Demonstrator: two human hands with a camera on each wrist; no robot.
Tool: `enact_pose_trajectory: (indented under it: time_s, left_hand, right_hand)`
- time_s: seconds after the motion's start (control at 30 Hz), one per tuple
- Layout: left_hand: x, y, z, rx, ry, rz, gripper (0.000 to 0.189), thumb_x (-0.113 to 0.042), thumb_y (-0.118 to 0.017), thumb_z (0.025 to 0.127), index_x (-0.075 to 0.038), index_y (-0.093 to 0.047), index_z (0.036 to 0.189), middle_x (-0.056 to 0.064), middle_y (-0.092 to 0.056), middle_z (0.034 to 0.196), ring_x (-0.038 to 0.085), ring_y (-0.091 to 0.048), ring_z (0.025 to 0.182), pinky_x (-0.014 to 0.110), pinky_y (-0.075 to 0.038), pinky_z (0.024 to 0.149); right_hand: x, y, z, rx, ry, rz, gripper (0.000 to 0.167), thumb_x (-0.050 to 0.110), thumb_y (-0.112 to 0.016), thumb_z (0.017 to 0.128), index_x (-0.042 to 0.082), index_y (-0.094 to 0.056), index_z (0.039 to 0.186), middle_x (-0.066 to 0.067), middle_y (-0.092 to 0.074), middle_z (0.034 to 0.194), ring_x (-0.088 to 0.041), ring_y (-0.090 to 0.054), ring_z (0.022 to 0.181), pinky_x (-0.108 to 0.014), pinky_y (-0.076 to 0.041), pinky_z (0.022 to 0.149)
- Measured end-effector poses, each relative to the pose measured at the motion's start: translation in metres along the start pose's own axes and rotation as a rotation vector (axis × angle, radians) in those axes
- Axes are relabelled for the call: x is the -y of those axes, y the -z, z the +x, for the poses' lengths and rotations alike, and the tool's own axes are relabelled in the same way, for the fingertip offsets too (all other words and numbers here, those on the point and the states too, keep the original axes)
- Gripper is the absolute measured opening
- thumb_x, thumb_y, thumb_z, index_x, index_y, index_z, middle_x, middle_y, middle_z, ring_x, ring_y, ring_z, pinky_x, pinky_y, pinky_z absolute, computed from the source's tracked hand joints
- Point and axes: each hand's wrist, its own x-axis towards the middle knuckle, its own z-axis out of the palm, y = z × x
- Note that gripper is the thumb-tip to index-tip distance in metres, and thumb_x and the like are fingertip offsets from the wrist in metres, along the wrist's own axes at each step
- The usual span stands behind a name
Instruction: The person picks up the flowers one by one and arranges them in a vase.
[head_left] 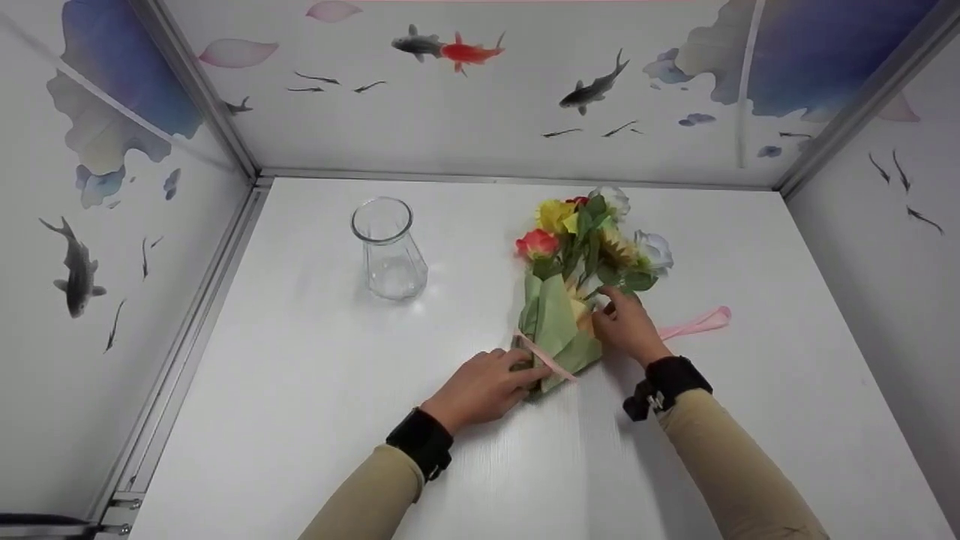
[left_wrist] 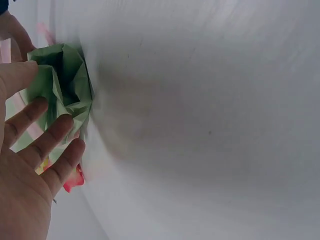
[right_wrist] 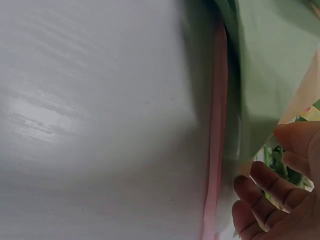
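Bouquet (head_left: 553,296) lies on the white table (head_left: 300,420), right of the glass vase (head_left: 396,274) and well apart from it. It looks light. The paper (head_left: 551,319) should be soft and quick to crease or tear; the flowers (head_left: 616,249) look springy, perhaps artificial, with petals best left unsqueezed. A sound hold would be low, round the stems through the paper's narrow end. The pink ribbon (head_left: 544,355) crosses that end and seems smooth enough to slip; its loop (head_left: 705,321) lies on the table beyond the right wrist.

The long axis runs away from the person, leaning slightly right: blooms towards the far edge, narrow end nearest.

The left hand (head_left: 484,386) rests against the narrow end, fingers spread and nearly straight, not clenched. The right hand (head_left: 626,322) has curled fingers and seems to pinch the paper's edge, just below the blooms, between thumb and fingertips.
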Motion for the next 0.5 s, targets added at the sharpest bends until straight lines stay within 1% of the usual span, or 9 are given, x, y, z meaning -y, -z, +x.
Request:
enact_pose_trajectory:
  time_s: [0.17, 0.33, 0.43, 0.5]
  left_hand:
    - [0.0003, 0.0023, 0.0011, 0.005, 0.002, 0.004, 0.045, -0.023, -0.061, 0.104, -0.032, -0.056, 0.148, 0.002, -0.061, 0.131, 0.021, -0.064, 0.097, 0.035, -0.055, 0.082]
    - [0.0022, 0.0047, 0.0019, -0.027, 0.009, 0.020, 0.043, -0.022, -0.059, 0.105, -0.029, -0.057, 0.147, 0.002, -0.062, 0.131, 0.022, -0.066, 0.098, 0.034, -0.055, 0.081]
    - [0.0040, 0.0069, 0.0015, -0.057, 0.022, 0.024, 0.040, -0.019, -0.059, 0.104, -0.023, -0.059, 0.144, 0.002, -0.064, 0.130, 0.022, -0.067, 0.096, 0.034, -0.056, 0.080]
    - [0.0056, 0.0086, 0.0009, -0.066, 0.043, 0.014, 0.038, -0.018, -0.059, 0.104, -0.020, -0.059, 0.142, 0.002, -0.066, 0.126, 0.022, -0.068, 0.094, 0.034, -0.057, 0.078]
  right_hand:
    - [0.0001, -0.0021, 0.0000, -0.004, -0.002, -0.036, 0.049, 0.013, -0.052, 0.104, -0.002, -0.044, 0.149, -0.028, -0.061, 0.117, -0.040, -0.062, 0.104, -0.054, -0.049, 0.087]
    - [0.0031, -0.0055, -0.0016, -0.027, 0.013, -0.052, 0.045, 0.016, -0.052, 0.104, -0.003, -0.051, 0.144, -0.029, -0.060, 0.118, -0.042, -0.061, 0.106, -0.056, -0.048, 0.088]
    - [0.0053, -0.0067, -0.0027, -0.048, 0.040, -0.045, 0.042, 0.018, -0.056, 0.102, -0.002, -0.057, 0.139, -0.028, -0.060, 0.117, -0.043, -0.060, 0.108, -0.057, -0.048, 0.090]
    - [0.0064, -0.0072, -0.0036, -0.058, 0.061, -0.034, 0.041, 0.018, -0.059, 0.101, -0.001, -0.060, 0.136, -0.027, -0.061, 0.117, -0.042, -0.060, 0.109, -0.058, -0.048, 0.092]
